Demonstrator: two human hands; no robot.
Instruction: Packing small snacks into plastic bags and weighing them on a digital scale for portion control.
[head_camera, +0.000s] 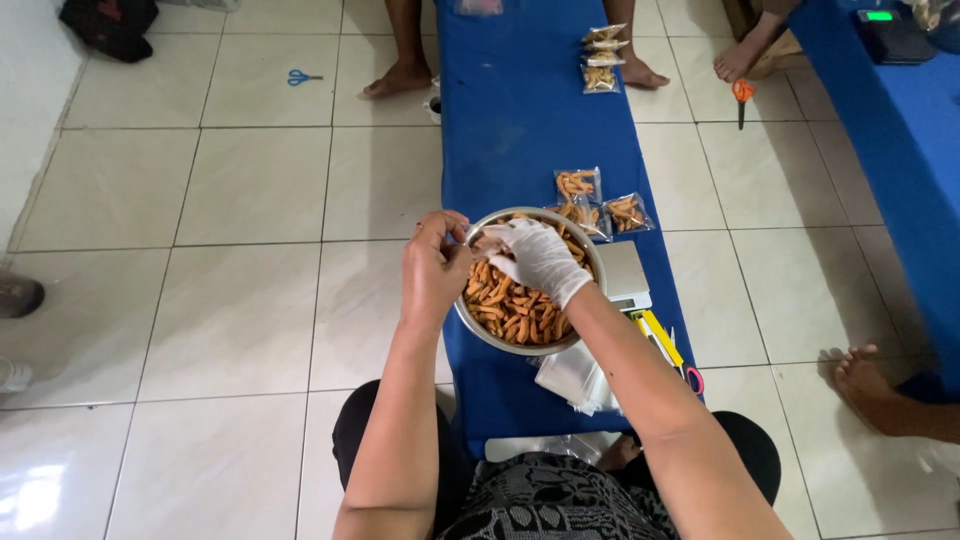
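- Left hand (437, 262): bare, at the near-left rim of the bowl (480, 335), fingers pinched together on something small and pale at the rim; probably a clear bag, too small to tell.
- Right hand (537, 258): in a white glove, over the bowl, fingers curled toward the left hand; whether it grips any snacks cannot be told. The two hands nearly touch.
- Bowl: round, metal, on the blue table (520, 110), holding orange-brown stick snacks (515, 310).
- Scale (625, 272): flat, grey-white, just right of the bowl, partly hidden by the right forearm.
- Filled bags (595, 205): three small clear packets of snacks, just beyond the bowl; four more (602, 55) at the far end.
- Empty bags (578, 378): clear stack at the near edge, under the right arm.
- Floor: blue scissors (303, 77) far left, orange scissors (741, 95) far right; other people's bare feet (398, 78) around the table.
- Risk, spill: the hands work at the rim, so snacks could drop past it onto the table or tiles.
- Risk, bag slip: a thin pinch on slick film may lose hold.
- Risk, tipping: the bowl sits near the left edge; a push from the left wrist could slide it off.
- Risk, contamination: the left hand is ungloved beside the food.
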